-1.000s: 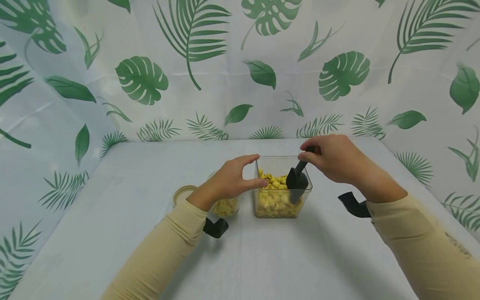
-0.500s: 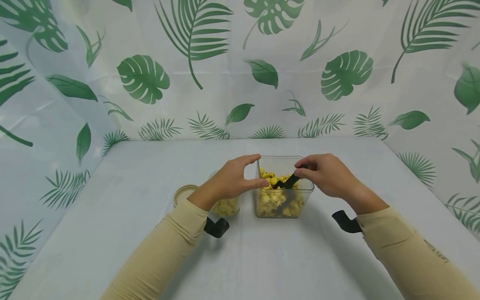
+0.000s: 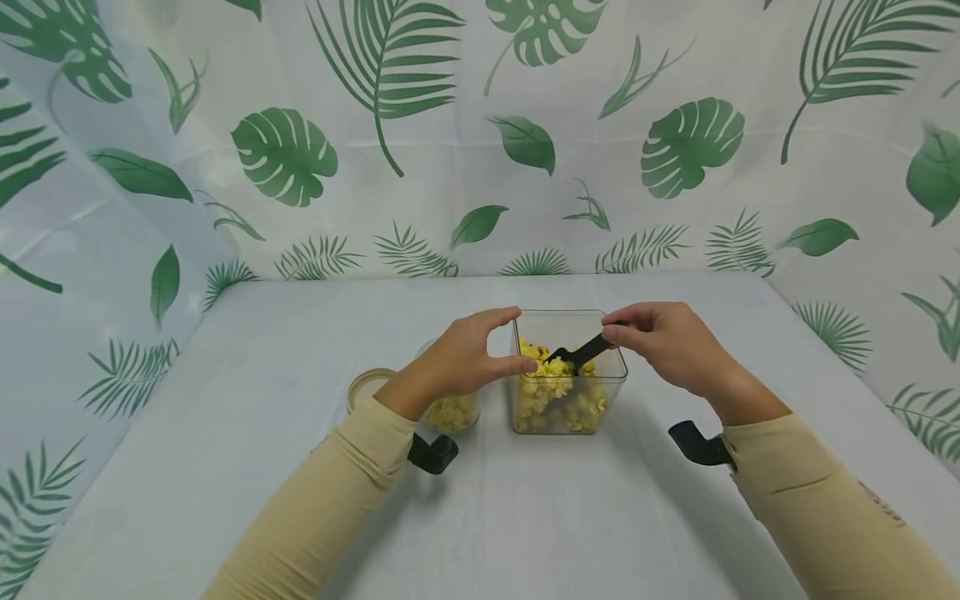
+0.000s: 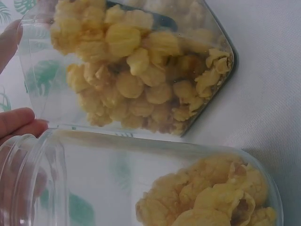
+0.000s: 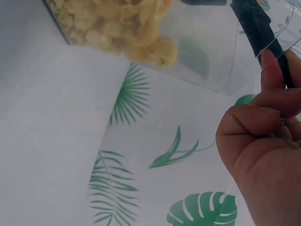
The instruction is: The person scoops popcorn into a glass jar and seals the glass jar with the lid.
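A square clear plastic container (image 3: 562,327) stands on the table, part filled with yellow popcorn (image 3: 577,408). My left hand (image 3: 456,360) holds its left side, thumb at the front rim and fingers toward the back corner. Between thumb and fingertips, my right hand (image 3: 671,346) pinches the handle of a black scoop (image 3: 592,351). The scoop slants down to the left into the container, its head among the popcorn. Beneath my left wrist, partly hidden, is a clear jar (image 4: 103,169) with some popcorn at its bottom.
A round gold-rimmed lid (image 3: 367,385) lies left of the jar, partly behind my left forearm. Black wrist mounts (image 3: 432,456) stick out by both sleeves. A leaf-printed sheet (image 3: 450,167) stands behind the white tabletop (image 3: 510,533).
My right hand first went down and left, tipping the scoop from steep to slanted in the popcorn. Then it rose slightly to the right, with popcorn shifting at the scoop. The left hand stayed put.
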Available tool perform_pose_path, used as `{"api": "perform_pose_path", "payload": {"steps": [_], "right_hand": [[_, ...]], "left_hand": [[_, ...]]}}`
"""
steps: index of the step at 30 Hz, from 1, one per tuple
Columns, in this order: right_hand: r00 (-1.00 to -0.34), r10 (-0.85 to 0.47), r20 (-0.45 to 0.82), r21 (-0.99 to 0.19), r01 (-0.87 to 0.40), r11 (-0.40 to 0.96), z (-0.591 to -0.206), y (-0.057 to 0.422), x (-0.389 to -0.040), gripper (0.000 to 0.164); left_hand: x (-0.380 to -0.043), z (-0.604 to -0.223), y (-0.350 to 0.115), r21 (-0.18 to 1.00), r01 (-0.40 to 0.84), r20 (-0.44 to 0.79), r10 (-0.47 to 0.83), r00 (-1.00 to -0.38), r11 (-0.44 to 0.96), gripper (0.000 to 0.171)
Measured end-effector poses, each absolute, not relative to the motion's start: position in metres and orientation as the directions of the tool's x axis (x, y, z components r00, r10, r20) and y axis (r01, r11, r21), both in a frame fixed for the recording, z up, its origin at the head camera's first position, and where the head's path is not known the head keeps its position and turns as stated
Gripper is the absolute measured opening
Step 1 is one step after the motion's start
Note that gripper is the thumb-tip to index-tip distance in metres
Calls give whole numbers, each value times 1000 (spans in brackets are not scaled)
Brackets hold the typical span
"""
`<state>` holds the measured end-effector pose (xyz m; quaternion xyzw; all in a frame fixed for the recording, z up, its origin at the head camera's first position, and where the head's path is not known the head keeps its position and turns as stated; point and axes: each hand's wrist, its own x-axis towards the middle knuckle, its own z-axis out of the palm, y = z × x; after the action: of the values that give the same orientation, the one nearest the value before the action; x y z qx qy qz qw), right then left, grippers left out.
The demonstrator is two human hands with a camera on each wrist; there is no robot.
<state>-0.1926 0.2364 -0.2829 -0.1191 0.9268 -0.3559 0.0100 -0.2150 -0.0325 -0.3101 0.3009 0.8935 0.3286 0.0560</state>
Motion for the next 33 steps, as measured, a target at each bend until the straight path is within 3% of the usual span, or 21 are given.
{"api": "perform_pose_path", "payload": {"steps": [14,22,33], "right_hand": [[-992,-129,-3,-773,-79,629,-283,249,-196,49],[-997,-81,1,-879,-40,474,-292,248,-200,49],[-998,-58,-2,-880,-26,474,-295,248,-199,47]], "left_hand": [[-217,-311,-34,592,524,114,580,-806,612,80],[-218,-310,-33,532,560,98,611,-786,635,84],[-217,-303,-32,489,564,51,624,-780,665,85]]}}
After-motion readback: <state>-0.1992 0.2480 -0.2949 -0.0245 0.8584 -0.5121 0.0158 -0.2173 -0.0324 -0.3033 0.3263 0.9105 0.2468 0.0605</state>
